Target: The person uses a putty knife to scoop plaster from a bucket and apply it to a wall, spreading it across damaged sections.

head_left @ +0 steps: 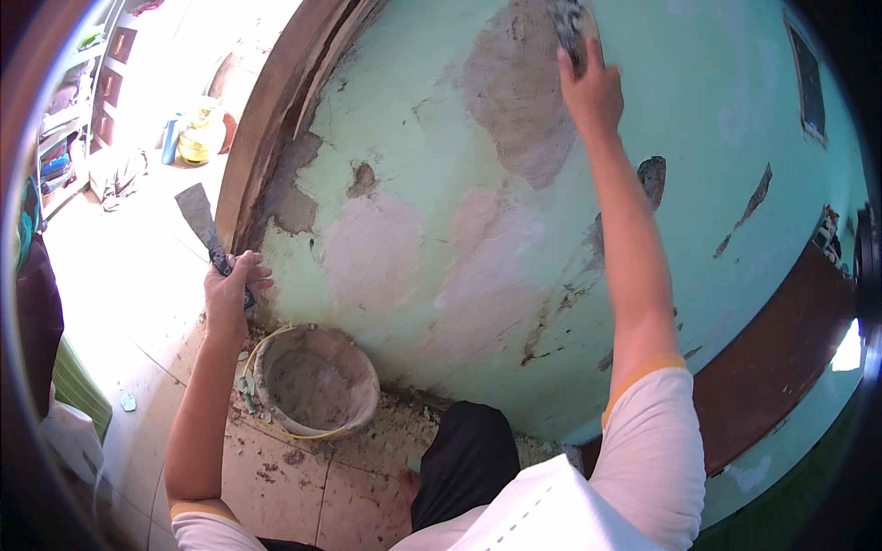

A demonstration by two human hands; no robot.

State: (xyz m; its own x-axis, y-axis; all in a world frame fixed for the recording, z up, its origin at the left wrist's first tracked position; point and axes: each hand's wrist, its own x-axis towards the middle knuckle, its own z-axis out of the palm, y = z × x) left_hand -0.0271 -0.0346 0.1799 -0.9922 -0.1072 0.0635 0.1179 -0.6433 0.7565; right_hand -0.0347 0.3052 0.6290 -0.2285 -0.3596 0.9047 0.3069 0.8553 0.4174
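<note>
Wall: mint-green wall (698, 119) with big bare patches where paint and plaster are gone; pink and pale filled areas lie low in the middle, a grey-brown bare patch (519, 92) sits high up.
Right hand: right hand (591, 87) is raised high on the wall, at the right edge of that bare patch. Its grip is closed around a dark tool (571, 28), a scraper or trowel as far as I can judge; the blade lies against the wall, so the arm is stretched almost straight to press there.
Left hand: left hand (230, 292) is kept low and to the side, near the brown door frame (276, 110). Its grip is closed on the dark handle of a putty knife (200, 216), whose blade points up and away from the wall, touching nothing. Held so, it looks like a spare blade kept ready, away from the working arm.
Bucket: round bucket (317, 381) with grey paste stands on the floor tiles (276, 477), just beside the foot of the wall and directly under the left hand, so both blades can reach it easily.
Debris: flakes of green paint and plaster crumbs lie around the bucket, along the wall base.
Body: dark knee (469, 459) close to the wall, which suggests a crouching position.
Background: yellow container (197, 138) far on the bright floor.
</note>
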